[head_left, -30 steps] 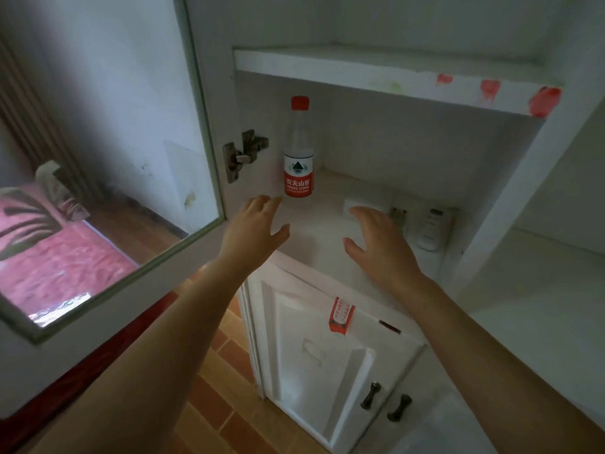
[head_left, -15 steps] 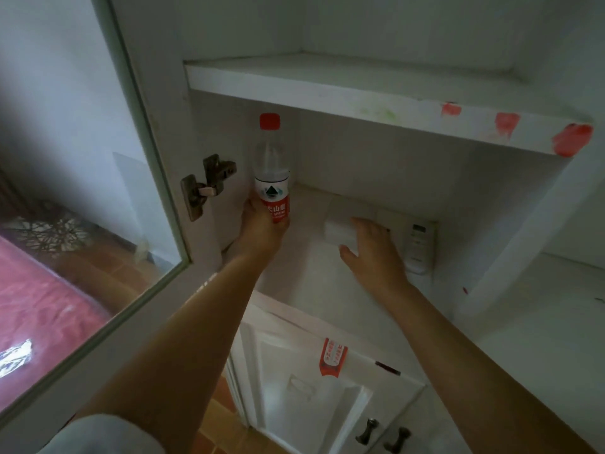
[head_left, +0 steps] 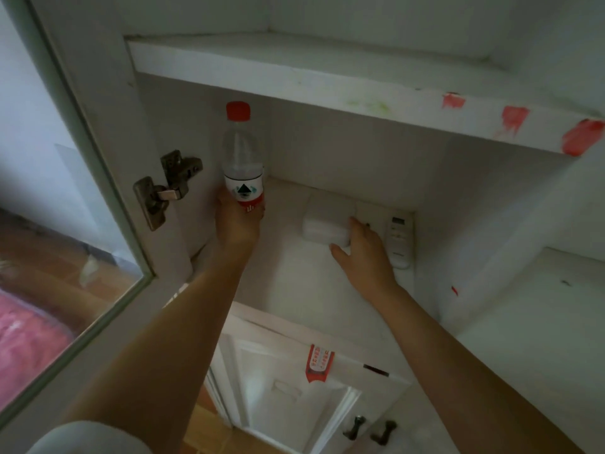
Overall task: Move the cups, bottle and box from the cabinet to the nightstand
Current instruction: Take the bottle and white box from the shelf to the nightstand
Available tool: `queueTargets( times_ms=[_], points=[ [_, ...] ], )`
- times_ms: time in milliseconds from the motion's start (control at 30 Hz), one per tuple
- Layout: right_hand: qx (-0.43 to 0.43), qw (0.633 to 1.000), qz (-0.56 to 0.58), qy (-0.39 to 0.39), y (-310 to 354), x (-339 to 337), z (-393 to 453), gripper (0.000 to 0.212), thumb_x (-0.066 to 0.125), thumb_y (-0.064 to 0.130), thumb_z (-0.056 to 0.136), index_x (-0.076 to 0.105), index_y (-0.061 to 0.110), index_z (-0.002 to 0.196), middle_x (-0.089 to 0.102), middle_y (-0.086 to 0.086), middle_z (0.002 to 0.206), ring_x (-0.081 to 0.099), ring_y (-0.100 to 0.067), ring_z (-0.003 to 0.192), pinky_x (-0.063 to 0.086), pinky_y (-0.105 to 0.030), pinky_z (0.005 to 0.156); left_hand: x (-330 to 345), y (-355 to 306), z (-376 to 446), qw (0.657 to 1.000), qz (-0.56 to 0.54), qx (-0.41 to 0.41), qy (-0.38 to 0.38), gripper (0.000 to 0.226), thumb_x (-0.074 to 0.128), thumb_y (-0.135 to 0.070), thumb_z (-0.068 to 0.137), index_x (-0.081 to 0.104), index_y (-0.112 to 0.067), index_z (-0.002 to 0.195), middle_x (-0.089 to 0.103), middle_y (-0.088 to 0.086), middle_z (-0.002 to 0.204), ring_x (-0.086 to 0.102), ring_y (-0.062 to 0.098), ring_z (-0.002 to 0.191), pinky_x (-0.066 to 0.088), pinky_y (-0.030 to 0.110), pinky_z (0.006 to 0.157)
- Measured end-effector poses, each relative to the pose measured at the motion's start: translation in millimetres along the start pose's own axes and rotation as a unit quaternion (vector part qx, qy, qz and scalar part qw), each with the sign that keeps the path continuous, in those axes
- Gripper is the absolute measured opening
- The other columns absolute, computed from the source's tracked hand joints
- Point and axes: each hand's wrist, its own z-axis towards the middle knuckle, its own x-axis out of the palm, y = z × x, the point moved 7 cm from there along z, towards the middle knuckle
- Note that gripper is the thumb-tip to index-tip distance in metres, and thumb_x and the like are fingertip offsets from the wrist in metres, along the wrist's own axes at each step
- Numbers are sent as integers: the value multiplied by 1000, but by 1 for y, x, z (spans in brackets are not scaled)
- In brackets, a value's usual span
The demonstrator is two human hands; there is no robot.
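A clear water bottle [head_left: 242, 158] with a red cap and a red-and-white label stands upright at the left of the cabinet's lower shelf [head_left: 288, 276]. My left hand [head_left: 237, 221] grips it around the base. A small white box [head_left: 327, 222] lies further right on the same shelf. My right hand [head_left: 363, 249] holds the box, with fingers over its right end and the thumb at its front edge. No cups are in view.
A white remote control [head_left: 400, 239] lies by the right wall of the shelf, right next to my right hand. The glass cabinet door [head_left: 75, 198] hangs open on the left, its metal hinge [head_left: 167, 185] close to the bottle. The upper shelf [head_left: 327, 83] overhangs above.
Both hands reached into the shelf. The left hand closed around the bottle's base, and the right hand settled onto the white box. The view moved closer to the cabinet.
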Motion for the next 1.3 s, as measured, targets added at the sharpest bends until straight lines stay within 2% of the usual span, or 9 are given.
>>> queueTargets(
  times_ms=[167,367,600,700,800,900,1000,1167,1300],
  points=[
    [41,999,17,-17,0,3,9,72,55,34,89,20,2,143,39,-21,141,31,-33,133,29,-38,110,-6,-7,-8,1000,-6,7,-7,54,75,-17,73,49,0,118,60,18,116,59,31,105,46,34,84],
    [95,994,45,-24,-7,13,22,94,65,44,79,13,-1,144,40,-26,140,30,-37,133,31,-41,109,-7,-3,-11,999,7,22,31,47,72,-19,72,54,-6,114,65,11,108,63,24,98,45,26,76],
    [164,984,64,-38,-3,24,33,119,71,56,67,3,-5,143,25,-23,148,17,-35,139,21,-43,114,-11,-6,-26,999,4,28,36,53,72,-18,76,45,-7,121,58,6,114,56,16,97,40,24,78],
    [186,979,63,-54,0,29,39,122,72,58,65,4,-8,142,21,-23,149,18,-36,138,18,-41,113,-12,-6,-27,999,-6,24,28,55,72,-16,76,44,-6,122,58,12,119,57,23,106,39,25,80],
    [190,978,63,-64,1,34,46,123,71,60,65,3,-10,141,20,-25,148,20,-38,137,16,-41,115,-12,-9,-29,999,5,25,33,54,71,-14,77,43,-5,122,58,12,120,56,21,105,38,23,77],
    [198,974,59,-89,-1,35,48,120,71,58,66,7,-11,140,25,-27,145,24,-39,134,19,-43,114,-13,-10,-29,999,9,29,31,54,70,-14,77,43,-6,123,58,10,120,55,17,101,37,18,74],
    [201,972,69,-103,-3,34,48,118,73,55,66,9,-10,141,27,-26,144,25,-39,134,20,-42,113,-12,-10,-27,999,8,34,31,56,72,-16,76,44,-6,123,58,11,120,57,23,106,39,23,79],
    [198,969,94,-118,-6,32,50,111,77,50,62,21,-9,138,36,-23,138,34,-37,127,30,-42,108,-14,-11,-29,999,2,31,36,54,72,-16,76,44,-6,121,58,11,119,57,21,104,39,24,78],
    [164,973,102,-122,-3,25,47,107,79,45,62,25,-10,136,38,-23,137,36,-36,126,30,-39,107,-14,-11,-30,999,-2,22,43,55,72,-16,77,43,-6,123,58,11,120,57,22,104,40,26,79]
  ],
)
